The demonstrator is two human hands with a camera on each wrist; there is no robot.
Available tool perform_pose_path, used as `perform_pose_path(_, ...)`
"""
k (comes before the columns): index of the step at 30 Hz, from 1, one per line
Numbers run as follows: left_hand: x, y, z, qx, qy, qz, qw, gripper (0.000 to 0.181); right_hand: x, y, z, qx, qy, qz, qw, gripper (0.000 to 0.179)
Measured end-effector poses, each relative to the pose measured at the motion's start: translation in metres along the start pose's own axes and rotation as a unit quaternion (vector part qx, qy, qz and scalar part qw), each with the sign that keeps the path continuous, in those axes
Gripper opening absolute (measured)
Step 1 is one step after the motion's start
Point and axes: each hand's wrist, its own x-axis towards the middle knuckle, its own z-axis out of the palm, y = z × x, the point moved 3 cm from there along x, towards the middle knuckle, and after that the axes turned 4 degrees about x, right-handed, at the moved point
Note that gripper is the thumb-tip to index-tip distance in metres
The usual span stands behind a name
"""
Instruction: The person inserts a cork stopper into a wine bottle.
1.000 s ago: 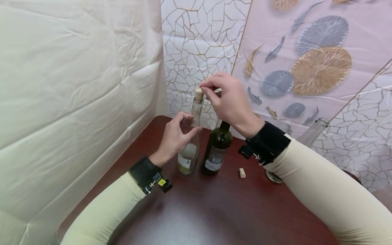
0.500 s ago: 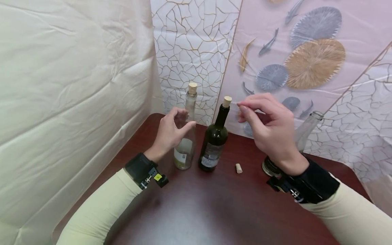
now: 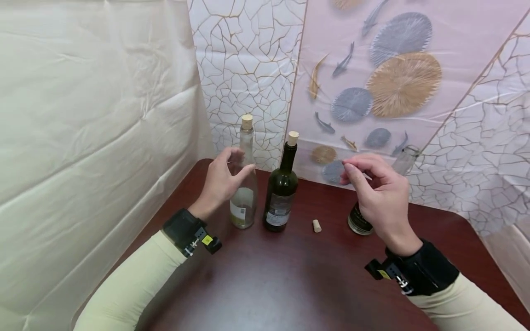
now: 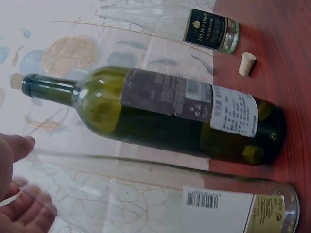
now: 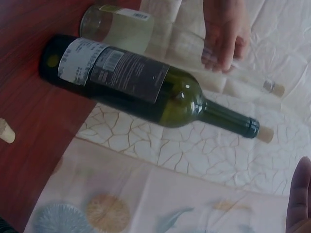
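Observation:
Two wine bottles stand upright side by side: a clear one [image 3: 243,202] and a dark green one [image 3: 281,188]. A cork [image 3: 247,121] sits in the clear bottle's mouth, and another cork [image 3: 293,138] in the green one's; both stick out. My left hand [image 3: 219,181] curves loosely about the clear bottle's shoulder, thumb and fingers apart; whether it touches the glass I cannot tell. To the right, my right hand [image 3: 383,202] hovers in the air with bent fingers, thumb near the forefinger, nothing seen between them. Below and left of it a loose cork [image 3: 316,225] lies on the table.
Behind my right hand stands a clear champagne bottle [image 4: 209,29] with a dark label, its mouth bare of any cork. The dark red table [image 3: 265,276] meets a patterned cloth wall [image 3: 352,59] at the back and a pale cloth wall [image 3: 95,115] at left.
My right hand has left the cork on the clear bottle and moved right and down, past the green bottle. The left hand keeps its place by the clear bottle. The head view has shifted slightly.

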Motion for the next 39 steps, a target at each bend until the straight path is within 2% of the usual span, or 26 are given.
perform_pose_path(3, -0.011, -0.002, 0.001, 0.014, 0.025, -0.019, 0.9994, 0.072, -0.006, 0.014, -0.012, 0.024, 0.000, 0.032, 0.9992, 0.017)
perform_pose_path(6, -0.025, 0.000, -0.001, 0.008, 0.064, -0.015, 0.9978, 0.077, -0.011, 0.023, -0.021, 0.038, 0.001, 0.071, 0.9967, 0.021)
perform_pose_path(10, -0.045, 0.008, -0.003, -0.029, 0.093, 0.018, 0.9951, 0.060, -0.019, 0.028, -0.030, 0.034, 0.010, 0.104, 0.9940, 0.022)
perform_pose_path(13, -0.058, 0.015, -0.004, -0.073, 0.097, 0.029, 0.9922, 0.043, -0.025, 0.032, -0.035, 0.032, 0.031, 0.097, 0.9943, 0.021)
perform_pose_path(16, -0.067, 0.023, -0.004, -0.108, 0.087, 0.025, 0.9900, 0.030, -0.033, 0.036, -0.036, 0.050, 0.069, 0.083, 0.9929, 0.021)
perform_pose_path(18, -0.073, 0.035, -0.005, -0.126, 0.071, 0.017, 0.9894, 0.024, -0.039, 0.040, -0.037, 0.055, 0.101, 0.080, 0.9901, 0.022)
perform_pose_path(23, -0.091, 0.051, -0.001, -0.154, 0.018, -0.015, 0.9878, 0.019, -0.063, 0.053, -0.037, 0.060, 0.164, 0.103, 0.9792, 0.024)
perform_pose_path(28, -0.107, 0.040, 0.012, -0.181, -0.019, -0.041, 0.9825, 0.018, -0.086, 0.066, -0.041, 0.090, 0.195, 0.127, 0.9684, 0.026)
perform_pose_path(34, -0.118, 0.031, 0.023, -0.190, -0.035, -0.061, 0.9792, 0.018, -0.110, 0.080, -0.047, 0.128, 0.225, 0.149, 0.9543, 0.028)
perform_pose_path(39, -0.126, 0.019, 0.039, -0.192, -0.043, -0.093, 0.9760, 0.016, -0.132, 0.091, -0.053, 0.149, 0.238, 0.185, 0.9419, 0.032)
